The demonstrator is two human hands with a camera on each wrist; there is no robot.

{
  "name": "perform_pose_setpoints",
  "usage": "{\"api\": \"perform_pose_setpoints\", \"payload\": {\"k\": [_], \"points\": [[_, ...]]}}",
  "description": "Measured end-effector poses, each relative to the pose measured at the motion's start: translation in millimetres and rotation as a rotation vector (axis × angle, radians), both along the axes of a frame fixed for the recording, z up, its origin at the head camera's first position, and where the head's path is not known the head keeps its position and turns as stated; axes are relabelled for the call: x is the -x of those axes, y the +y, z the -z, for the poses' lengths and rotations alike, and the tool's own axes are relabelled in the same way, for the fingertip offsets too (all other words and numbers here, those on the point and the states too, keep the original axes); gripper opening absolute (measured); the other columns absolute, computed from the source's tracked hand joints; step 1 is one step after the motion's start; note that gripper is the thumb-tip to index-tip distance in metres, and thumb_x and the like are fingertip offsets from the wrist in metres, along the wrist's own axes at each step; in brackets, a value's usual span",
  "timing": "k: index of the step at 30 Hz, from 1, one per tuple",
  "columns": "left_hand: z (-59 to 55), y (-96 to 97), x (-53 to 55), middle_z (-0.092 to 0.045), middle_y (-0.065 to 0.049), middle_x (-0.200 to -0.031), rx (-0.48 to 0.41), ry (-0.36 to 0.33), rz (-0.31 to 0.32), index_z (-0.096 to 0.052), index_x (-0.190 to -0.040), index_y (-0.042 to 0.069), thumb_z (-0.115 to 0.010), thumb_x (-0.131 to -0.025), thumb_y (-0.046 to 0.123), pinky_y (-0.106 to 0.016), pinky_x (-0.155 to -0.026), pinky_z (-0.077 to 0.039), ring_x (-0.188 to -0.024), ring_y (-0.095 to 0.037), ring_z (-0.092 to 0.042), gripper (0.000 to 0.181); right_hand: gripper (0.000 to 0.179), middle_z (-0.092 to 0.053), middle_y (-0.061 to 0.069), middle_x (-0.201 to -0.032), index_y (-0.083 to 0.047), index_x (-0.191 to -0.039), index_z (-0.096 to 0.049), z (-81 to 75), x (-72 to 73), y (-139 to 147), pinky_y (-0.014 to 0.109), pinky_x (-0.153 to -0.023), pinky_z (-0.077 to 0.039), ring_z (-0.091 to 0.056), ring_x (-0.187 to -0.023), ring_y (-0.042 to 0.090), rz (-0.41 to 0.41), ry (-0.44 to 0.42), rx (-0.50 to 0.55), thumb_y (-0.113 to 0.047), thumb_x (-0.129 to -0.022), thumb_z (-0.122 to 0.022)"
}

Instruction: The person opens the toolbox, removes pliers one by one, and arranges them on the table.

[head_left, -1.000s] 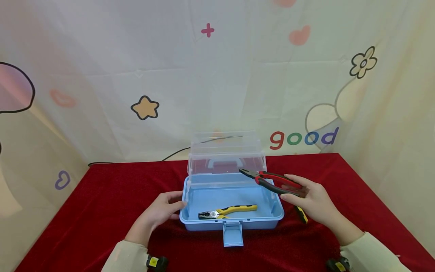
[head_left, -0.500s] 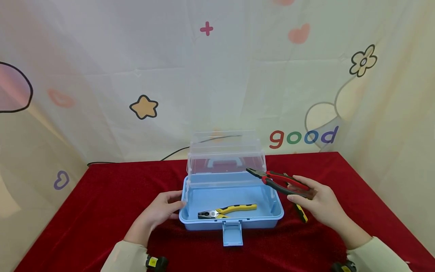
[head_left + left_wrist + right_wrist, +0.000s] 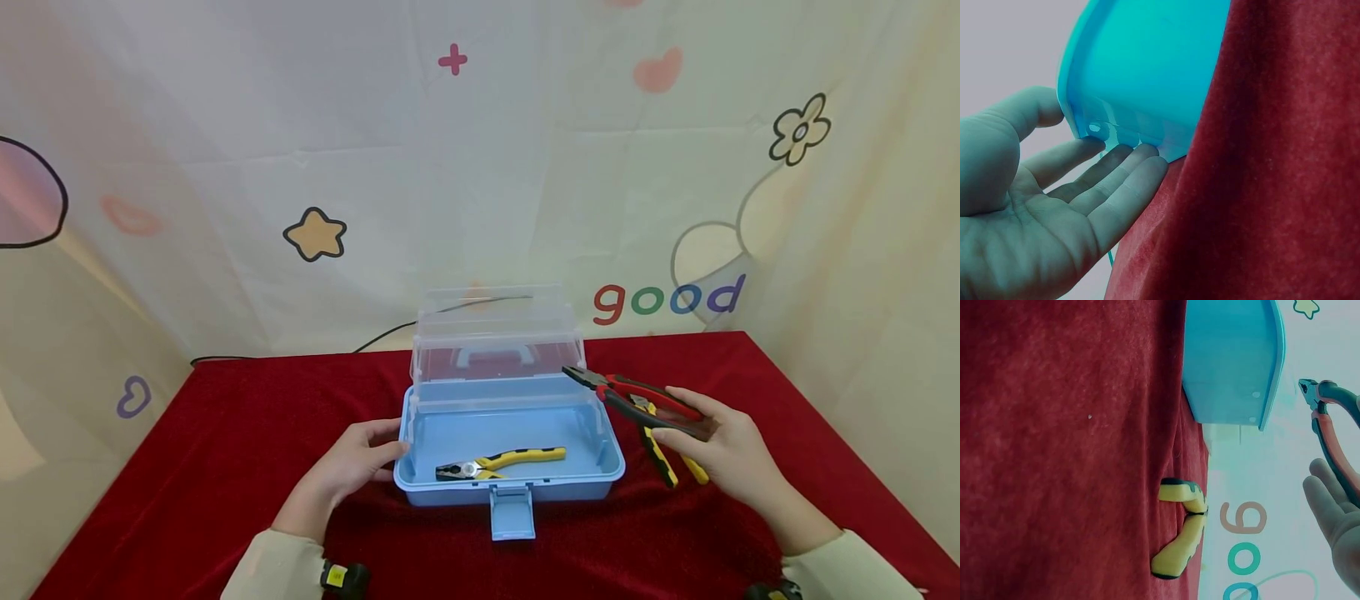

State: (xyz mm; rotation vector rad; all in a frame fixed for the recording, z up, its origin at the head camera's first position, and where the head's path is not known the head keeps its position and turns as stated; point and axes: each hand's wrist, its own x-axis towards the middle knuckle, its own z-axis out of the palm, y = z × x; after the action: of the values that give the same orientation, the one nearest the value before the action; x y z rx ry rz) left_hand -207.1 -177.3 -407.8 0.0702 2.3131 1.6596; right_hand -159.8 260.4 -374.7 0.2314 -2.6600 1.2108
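My right hand (image 3: 723, 446) holds red-and-black combination pliers (image 3: 630, 398) by the handles, jaws pointing left beyond the box's right rear corner. My left hand (image 3: 352, 467) touches the left end of a light blue toolbox (image 3: 480, 429). In the left wrist view, its fingers (image 3: 1129, 194) lie fairly straight against the end wall, thumb at the rim. Yellow-and-black pliers (image 3: 498, 464) lie inside the box, one handle partly hidden by the front wall. Another yellow-handled pair of pliers (image 3: 1185, 531) lies on the cloth right of the box, partly covered by the held pliers in the head view.
The toolbox's clear lid (image 3: 498, 342) stands raised at the back, and its front latch (image 3: 512, 512) hangs down. Red cloth (image 3: 247, 433) covers the table. A printed curtain (image 3: 375, 167) hangs behind, with a thin black cable (image 3: 386, 336) in front of it.
My right hand has moved right with the red-and-black pliers, baring more of the yellow-handled pair on the cloth. The left hand stays at the toolbox's left end.
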Motion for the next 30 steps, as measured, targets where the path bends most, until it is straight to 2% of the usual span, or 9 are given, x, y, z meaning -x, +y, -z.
{"api": "perform_pose_setpoints", "payload": {"k": [7,19,21,27,30], "points": [[-1.4,1.2,-0.7,-0.055,-0.021,-0.13,0.007,-0.001,-0.015,-0.048,-0.136,0.0,-0.061,-0.091,0.013,-0.041,-0.079,-0.058,-0.091,-0.023,-0.068,0.048,0.059,-0.068,0.02,-0.11,-0.002,-0.135,-0.048,2.3,-2.1,6.6,0.015,-0.069,-0.053,-0.07,-0.091,0.028,0.011,-0.007,0.003,-0.024,-0.085,-0.07],[-4.3,0.3,-2.0,-0.053,-0.023,-0.132,0.0,-0.008,0.004,-0.045,-0.137,-0.002,-0.06,-0.091,0.013,-0.04,-0.08,-0.058,-0.094,-0.024,-0.067,0.05,0.058,-0.067,0.022,-0.112,-0.004,-0.136,-0.048,6.0,-5.0,20.3,0.018,-0.065,-0.054,-0.07,-0.091,0.023,0.055,0.001,0.004,-0.025,-0.086,-0.07],[-4.2,0.2,-2.0,-0.052,-0.023,-0.133,-0.003,-0.011,0.006,-0.045,-0.137,-0.002,-0.06,-0.091,0.013,-0.04,-0.08,-0.058,-0.094,-0.024,-0.067,0.051,0.058,-0.067,0.022,-0.112,-0.004,-0.135,-0.049,7.3,-4.7,22.7,0.018,-0.063,-0.053,-0.071,-0.088,0.019,0.065,0.003,0.0,-0.025,-0.086,-0.07],[-3.4,-0.6,-1.7,-0.052,-0.024,-0.133,-0.012,-0.011,0.015,-0.045,-0.137,-0.003,-0.059,-0.091,0.013,-0.04,-0.08,-0.058,-0.093,-0.024,-0.067,0.051,0.06,-0.065,0.023,-0.115,-0.002,-0.137,-0.047,10.9,-4.7,30.0,0.015,-0.062,-0.052,-0.063,-0.084,-0.01,0.08,-0.009,0.011,-0.024,-0.086,-0.07],[-3.4,-0.8,-1.6,-0.051,-0.024,-0.133,-0.012,-0.008,0.022,-0.045,-0.137,-0.003,-0.059,-0.092,0.013,-0.04,-0.08,-0.058,-0.093,-0.024,-0.066,0.05,0.061,-0.065,0.023,-0.116,-0.002,-0.138,-0.046,11.1,-5.4,32.9,0.015,-0.061,-0.051,-0.059,-0.084,-0.016,0.086,-0.022,0.017,-0.025,-0.086,-0.069]]}}
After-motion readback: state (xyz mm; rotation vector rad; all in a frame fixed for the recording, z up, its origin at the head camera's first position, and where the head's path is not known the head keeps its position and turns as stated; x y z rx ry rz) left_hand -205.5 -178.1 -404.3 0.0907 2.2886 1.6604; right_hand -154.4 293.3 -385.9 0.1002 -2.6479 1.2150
